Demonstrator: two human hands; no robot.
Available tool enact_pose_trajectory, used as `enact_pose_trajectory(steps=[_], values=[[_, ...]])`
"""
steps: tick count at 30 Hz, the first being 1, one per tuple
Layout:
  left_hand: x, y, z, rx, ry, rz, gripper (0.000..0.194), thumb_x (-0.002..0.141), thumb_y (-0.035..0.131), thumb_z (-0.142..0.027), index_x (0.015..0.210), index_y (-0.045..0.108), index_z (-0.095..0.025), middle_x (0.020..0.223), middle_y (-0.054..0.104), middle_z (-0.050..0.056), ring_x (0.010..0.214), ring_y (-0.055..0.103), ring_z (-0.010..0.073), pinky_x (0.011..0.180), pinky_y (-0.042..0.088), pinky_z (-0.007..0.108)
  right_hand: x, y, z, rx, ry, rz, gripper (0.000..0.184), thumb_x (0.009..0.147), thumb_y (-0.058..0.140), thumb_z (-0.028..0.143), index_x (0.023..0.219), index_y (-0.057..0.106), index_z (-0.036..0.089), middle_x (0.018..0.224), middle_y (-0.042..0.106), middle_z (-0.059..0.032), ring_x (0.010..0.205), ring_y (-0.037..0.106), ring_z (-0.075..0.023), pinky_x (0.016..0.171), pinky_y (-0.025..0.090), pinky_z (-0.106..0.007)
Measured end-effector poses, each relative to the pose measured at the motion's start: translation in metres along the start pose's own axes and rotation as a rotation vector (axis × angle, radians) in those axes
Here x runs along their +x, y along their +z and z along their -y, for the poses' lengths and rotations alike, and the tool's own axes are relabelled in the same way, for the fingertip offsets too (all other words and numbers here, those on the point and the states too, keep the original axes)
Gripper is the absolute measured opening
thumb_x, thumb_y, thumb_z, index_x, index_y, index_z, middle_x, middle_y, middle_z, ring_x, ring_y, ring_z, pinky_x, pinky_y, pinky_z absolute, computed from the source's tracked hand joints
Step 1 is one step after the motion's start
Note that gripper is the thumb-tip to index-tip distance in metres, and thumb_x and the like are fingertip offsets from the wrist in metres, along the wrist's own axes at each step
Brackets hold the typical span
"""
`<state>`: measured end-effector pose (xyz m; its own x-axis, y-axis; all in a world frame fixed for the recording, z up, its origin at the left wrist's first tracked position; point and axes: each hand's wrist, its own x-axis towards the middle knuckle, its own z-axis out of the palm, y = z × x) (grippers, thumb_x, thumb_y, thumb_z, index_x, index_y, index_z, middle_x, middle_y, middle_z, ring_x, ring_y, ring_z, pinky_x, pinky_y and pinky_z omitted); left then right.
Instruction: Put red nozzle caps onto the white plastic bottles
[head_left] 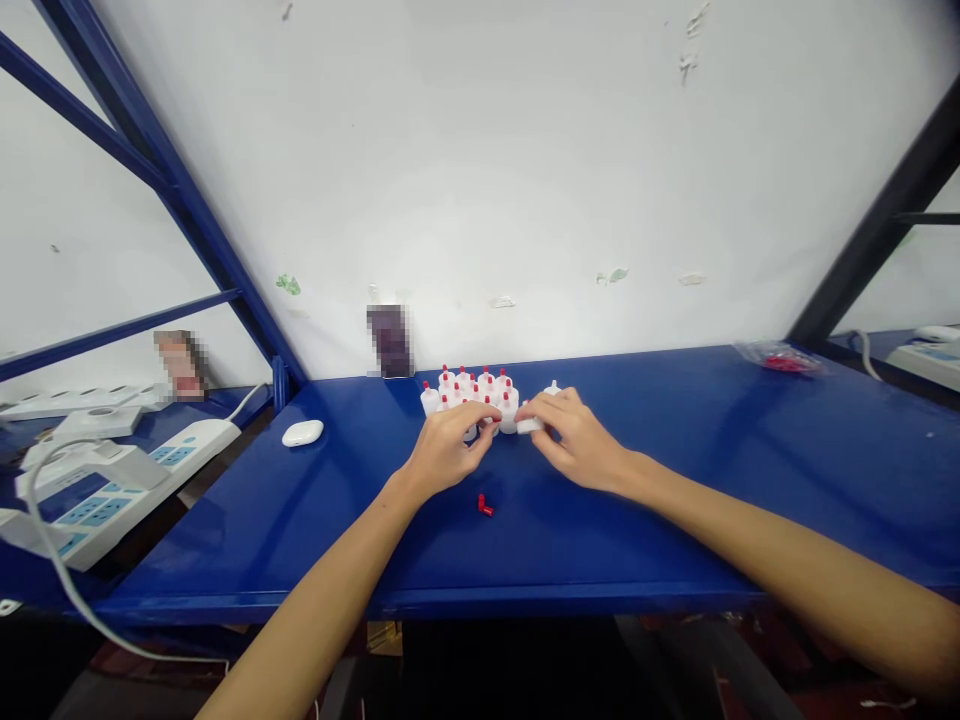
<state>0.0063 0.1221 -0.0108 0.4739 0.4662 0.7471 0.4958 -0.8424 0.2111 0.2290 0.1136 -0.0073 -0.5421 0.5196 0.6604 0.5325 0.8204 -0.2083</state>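
My left hand [450, 445] is closed in a pinch, with a bit of a small red cap [496, 419] showing at its fingertips. My right hand [577, 440] grips a small white bottle [529, 425] that lies tilted, partly hidden by the fingers. A short gap separates the two hands. Just behind them stands a cluster of several small white bottles [430, 400] with red caps, some covered by my left hand. Behind my right hand, a white bottle tip [553, 387] without a red cap shows. Loose red caps [484, 505] lie on the blue table in front of my hands.
A white earbud case [303, 433] rests on the blue table [360, 540] at left. A blurred phone-like object [391, 341] leans on the wall. A clear bag with red pieces [780, 358] lies at back right. White power strips [135, 490] fill the left side.
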Motion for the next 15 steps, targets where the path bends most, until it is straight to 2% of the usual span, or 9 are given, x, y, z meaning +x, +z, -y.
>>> enact_pose_trajectory(steps=[3,5,11,15], values=[[-0.0012,0.0027,0.0027,0.014,-0.005,-0.048,0.022,0.093,0.054,-0.016,0.112,0.064,-0.019,0.102,0.074,0.005,0.087,0.07,0.0148,0.08,0.056,0.027,-0.002,0.002,0.0029,0.126,-0.047,0.05,0.022,0.092,0.04,0.01,0.103,0.056,0.02,0.09,0.066,-0.0044,0.077,0.059,-0.0178,0.075,0.039,-0.033],[-0.0021,0.0038,0.0042,0.01,-0.016,-0.064,0.024,0.094,0.054,-0.017,0.116,0.063,-0.019,0.107,0.073,0.006,0.089,0.07,0.015,0.082,0.056,0.027,-0.0033,0.0017,0.0021,0.179,-0.025,0.087,0.024,0.093,0.037,0.011,0.108,0.053,0.02,0.092,0.065,-0.0045,0.075,0.059,-0.017,0.071,0.042,-0.03],[-0.0022,0.0036,0.0021,-0.015,-0.043,0.0,0.022,0.096,0.053,-0.02,0.115,0.064,-0.018,0.104,0.074,0.006,0.088,0.071,0.016,0.08,0.056,0.027,-0.0042,-0.0013,-0.0001,0.176,0.033,0.148,0.015,0.094,0.034,0.014,0.099,0.045,0.022,0.082,0.061,-0.0023,0.065,0.054,-0.0161,0.064,0.042,-0.029],[-0.0015,0.0026,-0.0009,-0.012,-0.031,0.03,0.02,0.096,0.053,-0.021,0.112,0.065,-0.018,0.101,0.074,0.006,0.087,0.071,0.0166,0.081,0.055,0.028,-0.0038,-0.0014,-0.0005,0.157,-0.013,0.197,0.012,0.095,0.033,0.016,0.096,0.043,0.023,0.084,0.058,-0.0026,0.066,0.052,-0.0163,0.064,0.042,-0.029]])
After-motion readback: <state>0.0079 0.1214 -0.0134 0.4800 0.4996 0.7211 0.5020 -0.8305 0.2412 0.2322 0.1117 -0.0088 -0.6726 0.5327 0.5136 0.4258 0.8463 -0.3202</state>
